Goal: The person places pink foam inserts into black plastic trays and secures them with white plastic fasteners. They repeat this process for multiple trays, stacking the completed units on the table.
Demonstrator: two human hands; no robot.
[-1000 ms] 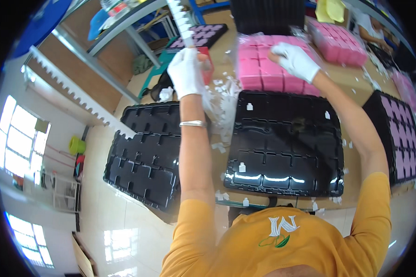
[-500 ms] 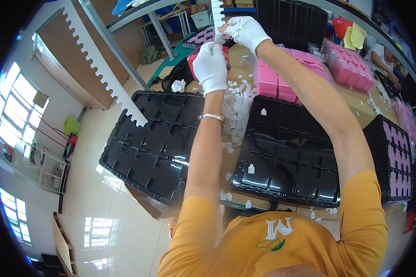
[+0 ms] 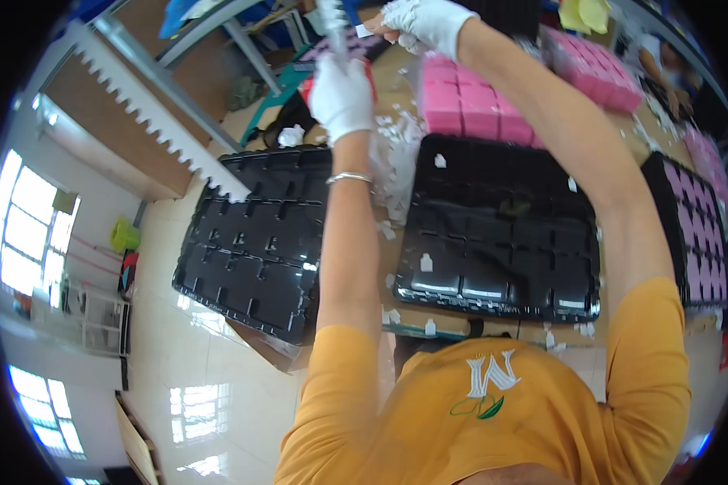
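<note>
My left hand [image 3: 342, 95], in a white glove, is closed round the lower part of a narrow white notched strip [image 3: 332, 23] that runs up out of the picture. To its right, my gloved right hand [image 3: 430, 26] pinches a small white label [image 3: 366, 31] with bare-looking fingertips. A long white toothed strip [image 3: 154, 121] slants from the upper left down to the left black tray [image 3: 251, 250]; whether it joins the strip in my hand cannot be seen. In front of me, a second black tray [image 3: 493, 234] carries a few small white labels [image 3: 426, 263].
Pink foam blocks [image 3: 477, 105] stand behind the middle tray, with more wrapped pink blocks [image 3: 594, 69] farther right. A black tray with purple pieces [image 3: 700, 226] stands at right. White scraps [image 3: 396, 162] litter the table between the trays. Another person [image 3: 663, 69] sits at the far right.
My right hand has drawn away from the strip, and a small white label now shows between its fingers. My left hand keeps its hold. The whole view has shifted slightly.
</note>
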